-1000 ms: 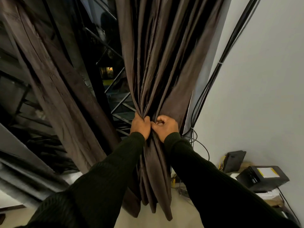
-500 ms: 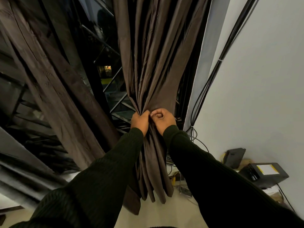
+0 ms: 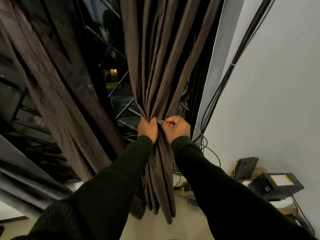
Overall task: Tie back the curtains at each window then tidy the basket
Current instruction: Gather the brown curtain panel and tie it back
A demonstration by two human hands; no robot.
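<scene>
**Both hands bunched on the gathered brown curtain**

The left hand (image 3: 147,129) is wrapped around the pinched waist of the dark brown, pleated fabric curtain (image 3: 161,66), fingers curled out of sight behind the folds. The right hand (image 3: 176,128) sits just beside it, touching the same bunch from the other side, closed into a fist with its fingertips tucked into the cloth. Whether a tie or cord lies between the two hands cannot be told. Both arms come up from the bottom edge in dark ribbed knit sleeves (image 3: 107,191).

Above the hands the curtain fans out into long pleats that run up out of view; below them it hangs as a narrow bundle between the forearms, its hem ending above the pale floor (image 3: 187,226).

To the left a second brown curtain panel (image 3: 57,94) slants across the dark window (image 3: 112,54), through which black metal bars and a small lit yellow spot show. Right of the gathered curtain stands a pale grey window frame edge (image 3: 209,84), and next to it a bundle of black cables (image 3: 232,66) runs down the white wall (image 3: 277,101). Low on the right, against the wall, sit a black box with a white and yellow label (image 3: 275,185) and a smaller dark device (image 3: 246,166) behind it, with loose yellow and black wires near them.
</scene>
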